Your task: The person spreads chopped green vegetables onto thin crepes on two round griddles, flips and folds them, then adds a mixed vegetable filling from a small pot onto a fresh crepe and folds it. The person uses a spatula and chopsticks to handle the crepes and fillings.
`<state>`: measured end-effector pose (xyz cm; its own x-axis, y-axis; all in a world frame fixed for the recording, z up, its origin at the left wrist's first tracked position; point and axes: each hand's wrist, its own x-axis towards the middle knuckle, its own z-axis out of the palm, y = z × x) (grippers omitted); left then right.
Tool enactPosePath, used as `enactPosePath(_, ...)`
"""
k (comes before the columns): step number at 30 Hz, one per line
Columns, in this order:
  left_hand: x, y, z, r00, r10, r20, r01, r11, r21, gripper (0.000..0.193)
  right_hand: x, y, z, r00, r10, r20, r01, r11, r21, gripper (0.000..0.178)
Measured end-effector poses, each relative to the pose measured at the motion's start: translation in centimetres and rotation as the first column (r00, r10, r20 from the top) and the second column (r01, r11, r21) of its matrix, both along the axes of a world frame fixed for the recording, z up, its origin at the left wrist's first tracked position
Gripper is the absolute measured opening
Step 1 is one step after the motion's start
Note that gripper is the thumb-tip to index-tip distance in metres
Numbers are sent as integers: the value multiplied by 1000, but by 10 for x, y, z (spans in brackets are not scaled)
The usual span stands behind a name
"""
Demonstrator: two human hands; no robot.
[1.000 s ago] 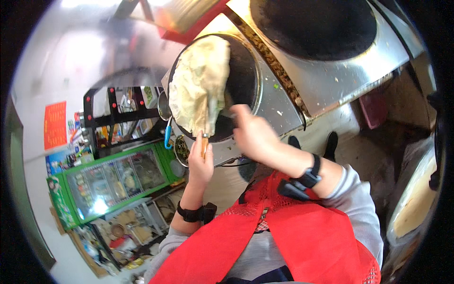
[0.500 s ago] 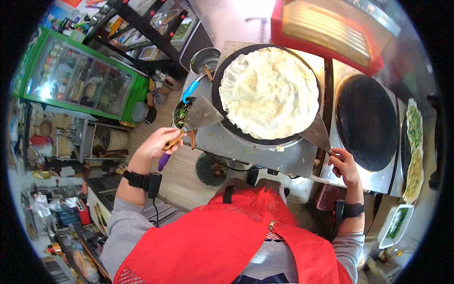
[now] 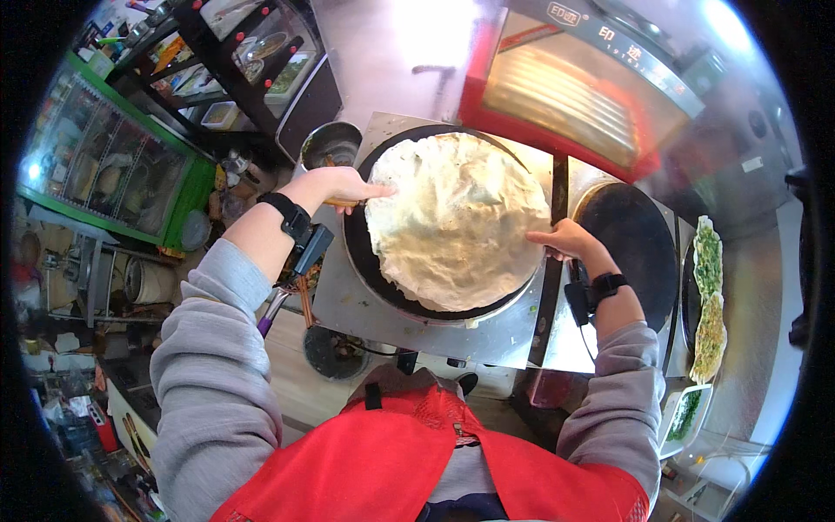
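A large pale crepe [image 3: 457, 222] covers most of the round black griddle [image 3: 358, 252] in front of me, its surface wrinkled and its edge uneven. At its left edge my left hand [image 3: 348, 187] is closed around the wooden handle of a scraper, the index finger stretched onto the crepe. My right hand [image 3: 567, 240] grips the other scraper at the right edge, thumb touching the crepe. Both scraper blades are out of sight, apparently under the crepe.
A second black griddle [image 3: 631, 252] lies to the right, with filled flatbreads [image 3: 709, 296] beyond it. A red-framed glass case [image 3: 557, 104] stands behind. A metal pot [image 3: 330, 143] is at the left, a bucket [image 3: 335, 352] below the counter, and a white tray of chopped greens [image 3: 685, 413] at the right.
My left hand has moved up and right from the filling container to the crepe's left edge. My right hand has come up to the right edge. The scraper blades have gone from sight.
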<state>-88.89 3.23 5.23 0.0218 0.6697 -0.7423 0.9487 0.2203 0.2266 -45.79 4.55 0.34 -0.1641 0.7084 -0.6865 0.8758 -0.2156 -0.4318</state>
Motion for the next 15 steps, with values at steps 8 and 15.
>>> enactPosePath(8, -4, 6, 21, 993, 88, -78, -37, 863, 504, 69, -16, -3, 35, 980, -37, 194, -71, 849, 523, 70)
enactPosePath(15, -37, -28, 65, 927, -325, -187, 259, 194, 946, 32, 1, -11, 51, 979, 195, 63, -85, 104, 991, 42)
